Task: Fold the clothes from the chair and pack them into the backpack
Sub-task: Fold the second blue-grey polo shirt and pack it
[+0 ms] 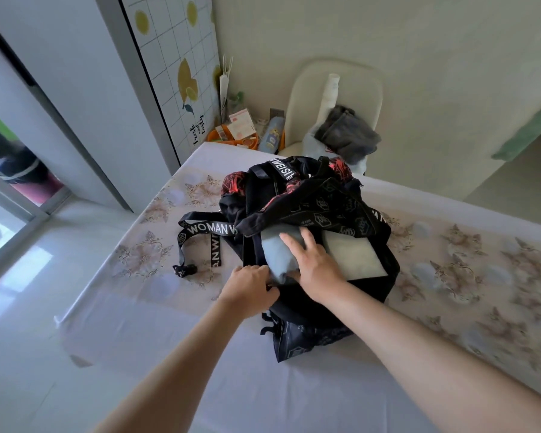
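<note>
While the black backpack (300, 310) lies open on the surface (263, 385), a folded pale-blue garment (272, 251) sits in its mouth. Right hand (313, 264) presses flat on the garment, fingers spread; left hand (250, 285) grips the bag's rim. Grey clothes (347, 135) lie on the chair (300, 98) just behind the surface.

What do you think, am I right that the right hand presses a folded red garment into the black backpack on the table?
Not quite: the folded garment is light blue, not red. The head view shows the right hand pressing it into the black backpack on the table.
</note>
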Demonstrator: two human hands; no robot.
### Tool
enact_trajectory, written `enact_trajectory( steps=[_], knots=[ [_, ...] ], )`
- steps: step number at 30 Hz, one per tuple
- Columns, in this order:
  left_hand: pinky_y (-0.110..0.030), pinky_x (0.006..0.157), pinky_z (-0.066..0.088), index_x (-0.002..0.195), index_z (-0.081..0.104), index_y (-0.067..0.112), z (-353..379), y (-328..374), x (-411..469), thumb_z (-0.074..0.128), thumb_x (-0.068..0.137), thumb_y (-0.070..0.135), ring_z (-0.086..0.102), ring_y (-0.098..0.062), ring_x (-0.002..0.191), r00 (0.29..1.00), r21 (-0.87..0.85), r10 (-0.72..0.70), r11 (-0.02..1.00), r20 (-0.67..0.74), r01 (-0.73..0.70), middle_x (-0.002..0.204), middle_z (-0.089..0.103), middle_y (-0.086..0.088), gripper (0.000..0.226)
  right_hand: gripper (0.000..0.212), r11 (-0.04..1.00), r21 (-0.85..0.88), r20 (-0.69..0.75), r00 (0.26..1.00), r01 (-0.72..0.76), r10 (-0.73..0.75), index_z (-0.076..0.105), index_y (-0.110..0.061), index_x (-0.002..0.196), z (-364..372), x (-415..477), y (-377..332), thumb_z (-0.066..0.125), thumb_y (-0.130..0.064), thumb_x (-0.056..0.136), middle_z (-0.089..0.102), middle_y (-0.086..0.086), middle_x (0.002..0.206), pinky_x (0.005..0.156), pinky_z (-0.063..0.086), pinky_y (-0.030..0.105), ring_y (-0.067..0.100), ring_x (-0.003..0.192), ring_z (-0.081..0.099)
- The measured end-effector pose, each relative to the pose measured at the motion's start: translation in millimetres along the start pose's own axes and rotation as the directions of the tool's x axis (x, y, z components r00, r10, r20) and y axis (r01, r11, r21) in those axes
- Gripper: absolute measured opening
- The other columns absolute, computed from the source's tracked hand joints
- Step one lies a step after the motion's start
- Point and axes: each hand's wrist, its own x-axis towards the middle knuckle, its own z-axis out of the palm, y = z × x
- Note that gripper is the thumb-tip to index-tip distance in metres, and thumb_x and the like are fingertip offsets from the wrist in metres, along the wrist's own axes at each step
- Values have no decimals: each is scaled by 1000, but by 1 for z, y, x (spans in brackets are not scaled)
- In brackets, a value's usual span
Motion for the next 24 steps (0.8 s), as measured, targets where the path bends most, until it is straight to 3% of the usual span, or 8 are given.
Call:
enact_trajectory(
  steps=[4,9,13,15,17,19,21,24],
  knots=[
    [-34,97,33,98,62,23,-17,3,1,53,86,53,56,-15,91,983,195,72,975,166,-104,88,61,7,34,95,998,-2,13,998,-55,56,-3,-46,151,-5,8,-10,66,-18,93,-6,4,160,96,49,38,31,128,41],
    [-31,99,35,98,72,29,2,-1,-16,68,87,28,51,-11,97,945,2,327,945,-5,-327,91,62,14,12,103,999,53,111,994,11,-17,-14,-43,153,4,-11,-10,65,-38,88,-29,3,159,107,39,45,37,138,26],
    [-24,93,40,104,74,21,0,-1,-23,70,88,22,54,-10,98,923,-65,378,922,-74,-383,96,65,8,17,101,971,-227,183,982,76,-34,-27,-46,148,-18,1,9,54,-62,90,-20,11,162,110,33,50,39,139,31],
    [-23,81,46,94,75,20,-7,4,-25,65,90,22,57,-8,87,921,-137,352,917,-167,-376,89,65,9,10,107,973,-213,263,964,87,-28,-27,-50,147,-27,3,12,57,-71,82,-20,11,163,112,30,53,40,141,29],
    [-26,70,51,90,72,17,-13,9,-18,61,94,20,57,-10,78,860,-168,309,900,-406,-403,83,65,7,13,108,991,-106,323,945,84,-45,-23,-53,147,-25,-2,11,59,-71,79,-29,6,161,116,25,55,40,147,21],
    [-26,80,49,103,69,14,-18,15,-2,54,98,19,56,-14,90,773,-151,277,890,-570,-430,96,65,2,17,100,998,0,311,948,70,-67,-17,-50,151,-21,-9,9,53,-68,82,-34,-1,159,118,24,53,34,151,11],
    [-33,101,42,129,58,13,-17,19,15,45,100,24,49,-21,117,824,-94,270,928,-498,-361,126,58,-3,34,88,995,100,240,970,19,-43,-9,-35,157,-18,-13,9,46,-58,92,-29,-4,162,119,24,48,28,152,9],
    [-41,122,16,156,20,20,3,10,25,31,104,40,16,-26,148,957,107,220,973,-188,-203,161,20,-3,57,72,979,181,175,982,-96,64,-8,-27,159,-9,-22,11,33,-48,104,-17,-5,166,121,20,42,24,152,13]
  ],
)
